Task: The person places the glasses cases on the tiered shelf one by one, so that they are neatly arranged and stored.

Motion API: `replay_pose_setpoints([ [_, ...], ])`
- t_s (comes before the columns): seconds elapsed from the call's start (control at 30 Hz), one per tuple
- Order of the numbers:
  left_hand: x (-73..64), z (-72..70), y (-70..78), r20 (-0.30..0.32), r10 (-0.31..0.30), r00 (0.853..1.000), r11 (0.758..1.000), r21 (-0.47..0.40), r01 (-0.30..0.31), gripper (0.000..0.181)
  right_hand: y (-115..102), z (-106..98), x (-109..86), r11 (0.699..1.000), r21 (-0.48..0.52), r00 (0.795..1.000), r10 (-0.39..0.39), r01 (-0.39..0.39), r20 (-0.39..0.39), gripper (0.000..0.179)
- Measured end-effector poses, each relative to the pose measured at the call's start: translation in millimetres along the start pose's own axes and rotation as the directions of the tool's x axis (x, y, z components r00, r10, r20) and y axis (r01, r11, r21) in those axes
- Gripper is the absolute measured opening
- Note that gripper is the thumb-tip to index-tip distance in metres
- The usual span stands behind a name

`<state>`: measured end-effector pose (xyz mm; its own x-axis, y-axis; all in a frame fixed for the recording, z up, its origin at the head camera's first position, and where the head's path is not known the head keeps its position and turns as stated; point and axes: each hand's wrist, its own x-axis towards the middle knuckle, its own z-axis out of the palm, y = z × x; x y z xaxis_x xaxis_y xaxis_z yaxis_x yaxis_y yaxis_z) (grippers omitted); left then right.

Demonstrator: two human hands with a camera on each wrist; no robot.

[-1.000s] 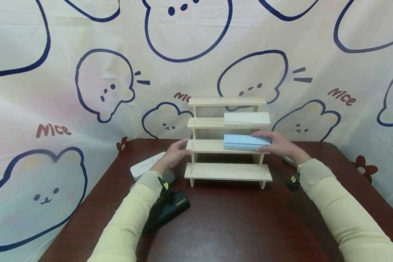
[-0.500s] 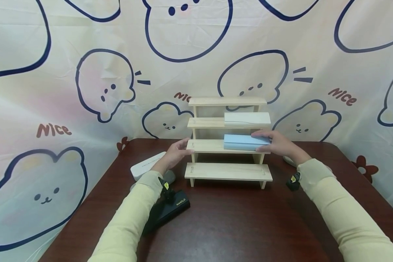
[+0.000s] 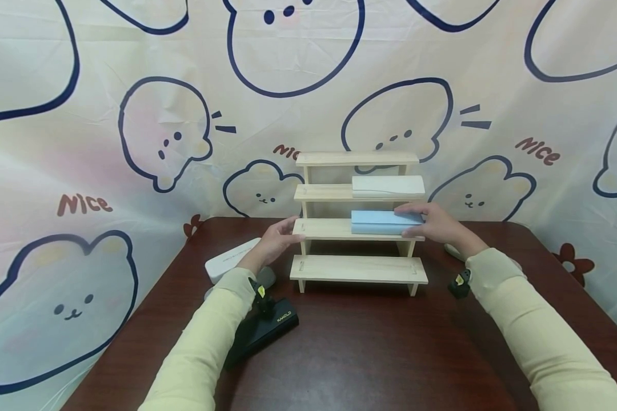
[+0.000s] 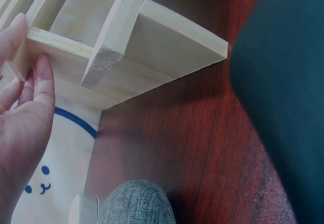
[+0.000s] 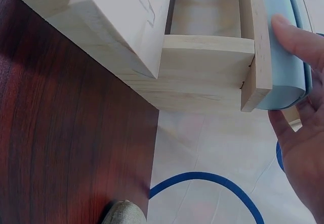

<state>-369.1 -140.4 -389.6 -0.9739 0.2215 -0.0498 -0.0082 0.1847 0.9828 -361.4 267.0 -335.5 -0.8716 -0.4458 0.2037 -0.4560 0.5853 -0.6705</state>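
A four-step wooden display shelf point(image 3: 357, 269) stands on the dark table. On its second step from the bottom lies a light blue glasses case point(image 3: 372, 223), toward the right end. My right hand point(image 3: 439, 226) holds the case's right end, thumb on the front and fingers over the top; the right wrist view shows the thumb on the blue case point(image 5: 281, 77). My left hand point(image 3: 271, 244) grips the left end of that same step; in the left wrist view, fingers and thumb of the left hand point(image 4: 25, 128) sit around the board's end.
A white case point(image 3: 388, 186) lies on the step above. Left of the shelf are a white box point(image 3: 229, 261), a grey fabric case point(image 3: 265, 278) and a black case point(image 3: 272, 325) under the left wrist. A pale object point(image 3: 453, 252) lies behind the right wrist. A printed curtain point(image 3: 308, 125) hangs behind.
Almost nothing moves. The right hand and the right end of the blue glasses case shift very slightly upward; the left hand stays on the step's end.
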Motion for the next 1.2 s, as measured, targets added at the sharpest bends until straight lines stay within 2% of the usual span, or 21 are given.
replay_pose_setpoints([
  [0.17,-2.6,0.0,4.3,0.011,-0.017,1.0,1.0,0.012,0.016,0.075,-8,1,-2.5,1.0,0.006,1.0,0.007,-0.007,-0.002,0.056],
  [0.4,0.0,1.1,-0.8,-0.014,-0.004,1.0,1.0,-0.001,0.004,0.073,0,0,-3.4,1.0,0.007,1.0,0.013,-0.013,-0.011,0.061],
  [0.63,1.7,-0.7,-0.5,-0.016,-0.017,1.0,1.0,0.019,0.018,0.077,0,-11,-9.1,0.998,0.05,0.999,-0.024,0.025,-0.032,0.059],
  [0.87,1.5,-1.4,2.1,-0.013,-0.017,1.0,0.999,0.028,0.017,0.078,1,-25,-20.1,0.998,0.062,0.999,0.026,-0.023,-0.044,0.057],
  [1.07,1.4,-1.3,1.5,-0.01,-0.017,1.0,1.0,0.026,0.017,0.077,6,-33,-34.9,0.996,0.032,0.994,0.086,-0.084,-0.071,0.058],
  [1.2,1.5,-1.7,0.2,-0.011,-0.011,1.0,1.0,0.025,0.011,0.076,11,-37,-46.4,0.995,0.035,0.992,0.096,-0.094,-0.087,0.059],
])
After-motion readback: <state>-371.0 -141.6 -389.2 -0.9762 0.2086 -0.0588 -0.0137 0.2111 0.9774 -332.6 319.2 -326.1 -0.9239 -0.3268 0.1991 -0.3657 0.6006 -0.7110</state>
